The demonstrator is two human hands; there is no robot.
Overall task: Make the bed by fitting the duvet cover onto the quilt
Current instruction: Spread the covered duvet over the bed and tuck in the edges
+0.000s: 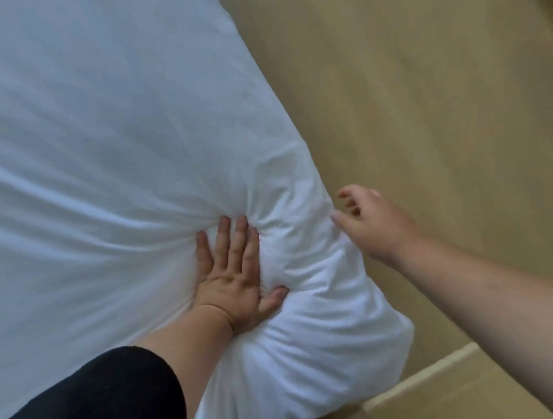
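Here my left hand (233, 279) presses flat on the duvet (90, 161) corner; my right hand (369, 222), fingers loose and empty, hovers just right of it.

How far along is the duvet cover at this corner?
Mostly done: white duvet cover lies spread over the bed, lightly wrinkled. In hand: left hand presses flat on the bunched corner; right hand reaches toward its edge, holding nothing. Left: straightening that corner.

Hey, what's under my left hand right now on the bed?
Your left hand presses flat on the white duvet cover, at its puffy, bunched corner. Creases fan out from your fingers. Whatever fills the cover, presumably the quilt, is hidden by the fabric.
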